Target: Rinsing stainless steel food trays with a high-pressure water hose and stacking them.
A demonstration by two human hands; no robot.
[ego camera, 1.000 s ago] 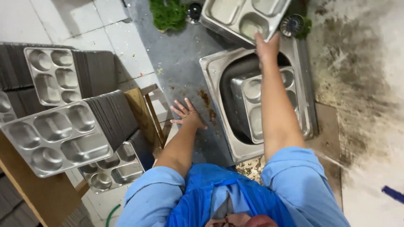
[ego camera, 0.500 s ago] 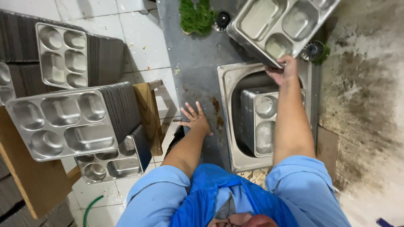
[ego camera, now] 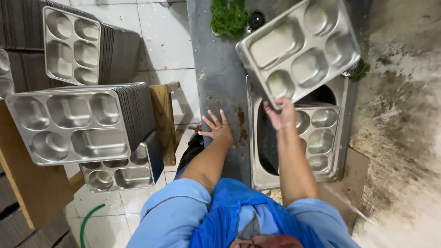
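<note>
My right hand [ego camera: 281, 115] grips the near corner of a steel compartment tray [ego camera: 298, 50] and holds it tilted above the sink [ego camera: 259, 151]. Another compartment tray [ego camera: 319, 135] lies inside the sink basin below it. My left hand [ego camera: 217, 127] rests flat with its fingers spread on the grey counter [ego camera: 216, 69] at the sink's left edge. It holds nothing.
Tall stacks of steel trays stand at left: one large stack [ego camera: 73, 124] on a wooden stand [ego camera: 163, 121], another [ego camera: 73, 43] behind it, a lower one [ego camera: 117, 172] in front. A green scrub pad [ego camera: 227, 17] lies on the counter's far end. A stained wall [ego camera: 404, 115] is at right.
My right hand has lifted the held tray clear of the sink, toward me and higher in view. My left hand has stayed spread on the counter.
</note>
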